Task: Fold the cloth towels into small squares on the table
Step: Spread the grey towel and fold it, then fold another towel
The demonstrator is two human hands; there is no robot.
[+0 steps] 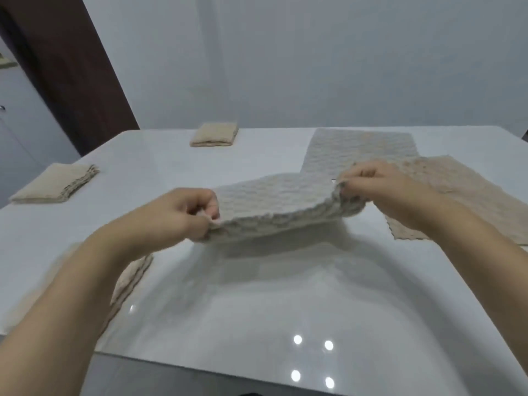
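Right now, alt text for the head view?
Two bare hands, left hand and right hand, pinch opposite ends of a folded towel held just above a glossy white table. Folded towels lie at far left, far centre and under the left forearm; flat towels lie at right.

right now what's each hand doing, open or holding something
Left hand: pinches the left end of the folded towel, lifted off the table.
Right hand: grips the same towel's right end.
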